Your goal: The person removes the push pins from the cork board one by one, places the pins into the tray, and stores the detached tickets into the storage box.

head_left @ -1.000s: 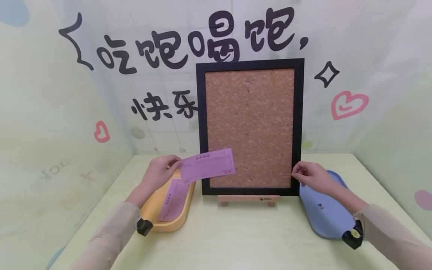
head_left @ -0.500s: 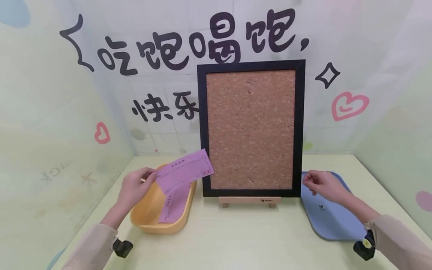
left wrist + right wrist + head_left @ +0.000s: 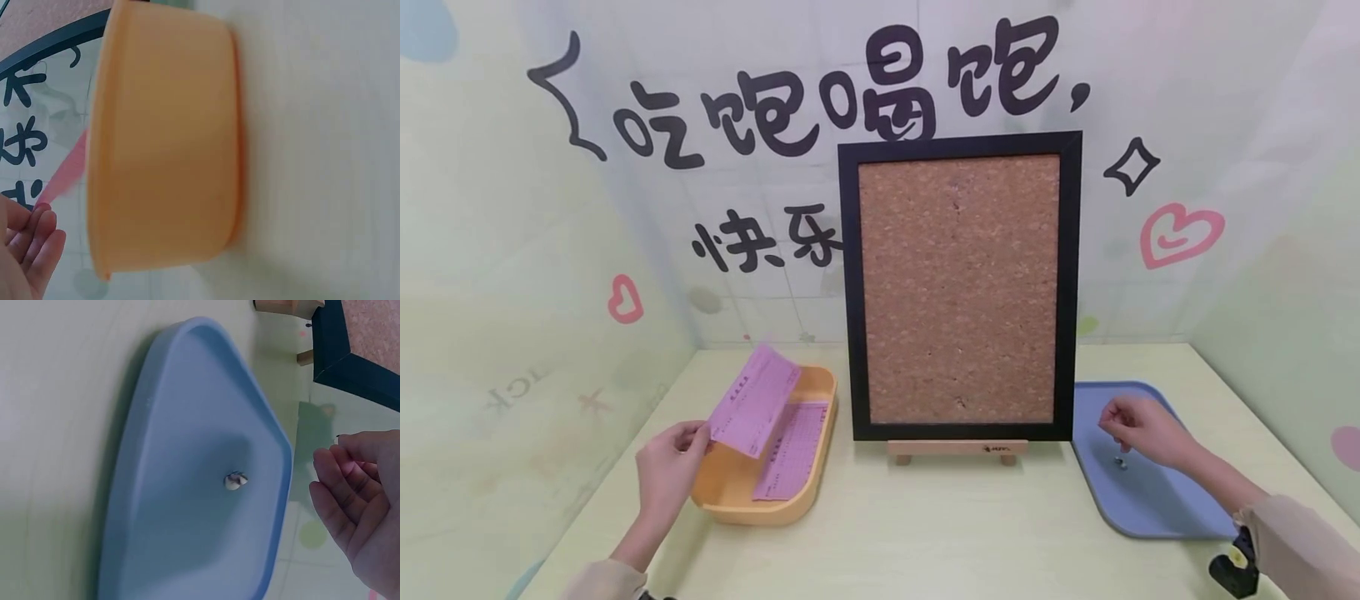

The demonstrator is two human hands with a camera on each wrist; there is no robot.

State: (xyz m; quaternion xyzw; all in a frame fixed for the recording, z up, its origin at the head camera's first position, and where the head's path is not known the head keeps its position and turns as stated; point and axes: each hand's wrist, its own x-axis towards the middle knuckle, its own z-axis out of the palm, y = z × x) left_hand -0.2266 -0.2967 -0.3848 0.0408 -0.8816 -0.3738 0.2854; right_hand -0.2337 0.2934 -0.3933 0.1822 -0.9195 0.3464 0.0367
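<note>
In the head view my left hand (image 3: 672, 462) pinches a purple paper slip (image 3: 756, 400) by its near corner, tilted up over the yellow bin (image 3: 760, 515). A second purple slip (image 3: 792, 454) lies inside the bin. In the left wrist view the bin's side wall (image 3: 169, 144) hides most of the held slip. My right hand (image 3: 1146, 429) is over the blue tray (image 3: 1157, 508), thumb and forefinger pinched on a tiny thumbtack, whose dark tip (image 3: 338, 437) shows in the right wrist view. Small silvery thumbtacks (image 3: 235, 480) lie on the tray.
A black-framed corkboard (image 3: 958, 292) stands between bin and tray on a small wooden easel (image 3: 957, 447), its cork bare with a few small marks. All stand on a pale table (image 3: 925, 533), with printed wall panels (image 3: 760, 317) behind and at both sides.
My left hand has drawn the slip left and down, away from the corkboard and over the bin. My right hand has moved right, from the frame's edge to over the tray.
</note>
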